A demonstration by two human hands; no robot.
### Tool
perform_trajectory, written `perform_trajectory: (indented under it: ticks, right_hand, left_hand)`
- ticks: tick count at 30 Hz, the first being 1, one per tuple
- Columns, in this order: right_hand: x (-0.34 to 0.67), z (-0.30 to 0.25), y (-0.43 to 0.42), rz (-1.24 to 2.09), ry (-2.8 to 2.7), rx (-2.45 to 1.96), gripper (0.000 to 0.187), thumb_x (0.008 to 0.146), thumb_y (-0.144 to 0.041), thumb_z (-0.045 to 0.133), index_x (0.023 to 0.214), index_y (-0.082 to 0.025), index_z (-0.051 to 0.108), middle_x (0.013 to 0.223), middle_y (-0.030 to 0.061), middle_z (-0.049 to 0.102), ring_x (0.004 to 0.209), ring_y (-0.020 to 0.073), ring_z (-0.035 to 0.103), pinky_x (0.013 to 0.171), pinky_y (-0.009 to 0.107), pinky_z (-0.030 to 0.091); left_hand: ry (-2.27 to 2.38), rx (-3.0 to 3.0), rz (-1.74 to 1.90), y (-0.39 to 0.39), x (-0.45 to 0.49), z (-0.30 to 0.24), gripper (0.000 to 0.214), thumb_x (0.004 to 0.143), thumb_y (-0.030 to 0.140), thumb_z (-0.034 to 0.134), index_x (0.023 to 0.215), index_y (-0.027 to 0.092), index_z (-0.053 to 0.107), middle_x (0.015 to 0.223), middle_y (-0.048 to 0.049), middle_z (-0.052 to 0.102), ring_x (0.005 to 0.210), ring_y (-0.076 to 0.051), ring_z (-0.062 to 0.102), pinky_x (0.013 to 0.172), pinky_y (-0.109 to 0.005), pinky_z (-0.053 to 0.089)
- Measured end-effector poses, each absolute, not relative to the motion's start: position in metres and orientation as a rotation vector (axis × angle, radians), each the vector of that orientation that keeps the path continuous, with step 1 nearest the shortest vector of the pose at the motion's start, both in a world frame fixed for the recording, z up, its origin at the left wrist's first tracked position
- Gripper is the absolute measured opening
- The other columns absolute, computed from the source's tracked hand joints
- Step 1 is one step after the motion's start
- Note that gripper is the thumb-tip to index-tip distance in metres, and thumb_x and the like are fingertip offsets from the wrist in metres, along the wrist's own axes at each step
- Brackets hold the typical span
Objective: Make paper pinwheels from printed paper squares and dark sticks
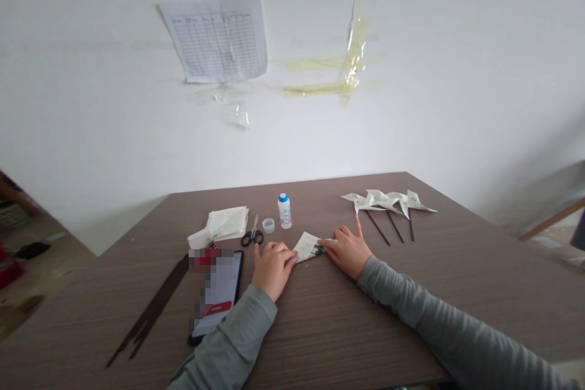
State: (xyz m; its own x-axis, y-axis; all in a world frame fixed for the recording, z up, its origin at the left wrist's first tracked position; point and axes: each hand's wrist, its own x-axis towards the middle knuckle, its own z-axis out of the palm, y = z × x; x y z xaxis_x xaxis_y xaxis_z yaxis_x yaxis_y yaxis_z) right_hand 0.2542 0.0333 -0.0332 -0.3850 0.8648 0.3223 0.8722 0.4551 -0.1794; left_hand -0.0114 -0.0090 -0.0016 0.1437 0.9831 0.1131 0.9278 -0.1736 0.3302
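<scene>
A printed sheet of paper (305,245), folded into a triangle, lies on the table between my hands. My left hand (273,265) has its thumb and fingertips at the paper's left corner. At the right corner my right hand (350,251) pinches or presses the paper, its index finger raised. Just beyond my left hand are black-handled scissors (253,236), a clear round cap (268,226) and a white glue bottle (284,212) with a blue top, standing upright. Three paper pinwheels (384,201) on dark sticks lie to the right, apart from my right hand.
A stack of paper squares (227,223) lies at the back left. Nearer are a phone (217,304), partly pixelated, and a bundle of dark sticks (153,304). The table (457,268) meets a white wall bearing a taped printed chart (219,39).
</scene>
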Motion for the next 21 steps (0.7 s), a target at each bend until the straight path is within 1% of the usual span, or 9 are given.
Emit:
perform_trajectory:
  ticks: [4, 7, 10, 12, 13, 15, 17, 19, 21]
  right_hand:
    - [0.254, -0.035, 0.034, -0.041, -2.339, -1.456, 0.033, 0.118, -0.024, 0.083, 0.135, -0.043, 0.104, 0.117, 0.0105, 0.090, 0.125, 0.0398, 0.082, 0.146, 0.082, 0.047]
    - [0.254, -0.035, 0.034, -0.053, -2.357, -1.464, 0.034, 0.118, -0.024, 0.082, 0.136, -0.045, 0.103, 0.118, 0.0098, 0.090, 0.125, 0.0394, 0.081, 0.146, 0.082, 0.048]
    - [0.253, -0.033, 0.033, -0.047, -2.362, -1.478, 0.037, 0.119, -0.024, 0.079, 0.138, -0.044, 0.103, 0.119, 0.0109, 0.091, 0.127, 0.0403, 0.082, 0.146, 0.083, 0.047]
    - [0.253, -0.032, 0.033, -0.049, -2.368, -1.479, 0.038, 0.119, -0.023, 0.079, 0.139, -0.043, 0.103, 0.121, 0.0120, 0.091, 0.128, 0.0408, 0.082, 0.146, 0.083, 0.047]
    - [0.253, -0.031, 0.032, -0.052, -2.370, -1.480, 0.038, 0.119, -0.023, 0.079, 0.139, -0.044, 0.103, 0.121, 0.0119, 0.092, 0.129, 0.0407, 0.082, 0.146, 0.082, 0.048]
    - [0.252, -0.029, 0.032, -0.052, -2.367, -1.486, 0.037, 0.118, -0.023, 0.081, 0.137, -0.045, 0.104, 0.120, 0.0113, 0.093, 0.131, 0.0404, 0.082, 0.147, 0.079, 0.049]
    - [0.251, -0.028, 0.031, -0.039, -2.357, -1.494, 0.035, 0.118, -0.024, 0.083, 0.136, -0.045, 0.104, 0.120, 0.0113, 0.093, 0.131, 0.0410, 0.083, 0.148, 0.080, 0.049]
    - [0.251, -0.028, 0.031, -0.028, -2.356, -1.503, 0.034, 0.118, -0.024, 0.083, 0.136, -0.044, 0.104, 0.120, 0.0117, 0.092, 0.131, 0.0418, 0.083, 0.148, 0.083, 0.047]
    - [0.252, -0.029, 0.032, -0.037, -2.364, -1.500, 0.034, 0.118, -0.025, 0.082, 0.136, -0.043, 0.104, 0.120, 0.0115, 0.092, 0.129, 0.0413, 0.082, 0.148, 0.084, 0.046]
  left_hand:
    - [1.893, 2.248, 0.425, -0.010, -0.011, -0.001, 0.034, 0.121, 0.020, 0.077, 0.126, 0.037, 0.105, 0.136, -0.0077, 0.098, 0.148, -0.039, 0.078, 0.155, -0.084, 0.037]
    - [1.881, 2.284, 0.417, -0.009, -0.007, 0.002, 0.033, 0.121, 0.020, 0.074, 0.118, 0.035, 0.103, 0.135, -0.0076, 0.098, 0.148, -0.039, 0.079, 0.156, -0.087, 0.034]
    - [1.867, 2.343, 0.407, -0.004, 0.000, 0.006, 0.028, 0.120, 0.020, 0.076, 0.111, 0.031, 0.100, 0.137, -0.0089, 0.098, 0.150, -0.040, 0.080, 0.156, -0.087, 0.035]
    - [1.845, 2.368, 0.385, 0.001, 0.005, 0.008, 0.025, 0.118, 0.019, 0.077, 0.118, 0.031, 0.098, 0.143, -0.0103, 0.097, 0.154, -0.041, 0.080, 0.156, -0.085, 0.038]
    - [1.827, 2.373, 0.373, 0.003, 0.007, 0.009, 0.027, 0.118, 0.017, 0.075, 0.125, 0.030, 0.098, 0.150, -0.0112, 0.096, 0.157, -0.042, 0.079, 0.156, -0.085, 0.039]
    - [1.778, 2.370, 0.340, 0.007, 0.009, 0.008, 0.040, 0.116, 0.013, 0.071, 0.142, 0.032, 0.096, 0.171, -0.0123, 0.090, 0.168, -0.044, 0.074, 0.158, -0.086, 0.037]
    - [1.725, 2.359, 0.296, 0.010, 0.009, 0.006, 0.055, 0.116, 0.010, 0.067, 0.159, 0.035, 0.091, 0.188, -0.0108, 0.080, 0.180, -0.045, 0.066, 0.159, -0.090, 0.032]
    - [1.688, 2.348, 0.263, 0.012, 0.008, 0.004, 0.064, 0.117, 0.008, 0.062, 0.169, 0.037, 0.087, 0.195, -0.0088, 0.074, 0.188, -0.046, 0.059, 0.158, -0.095, 0.029]
    - [1.675, 2.343, 0.261, 0.013, 0.008, 0.003, 0.067, 0.115, 0.006, 0.062, 0.170, 0.036, 0.087, 0.194, -0.0085, 0.075, 0.190, -0.046, 0.056, 0.157, -0.098, 0.027]
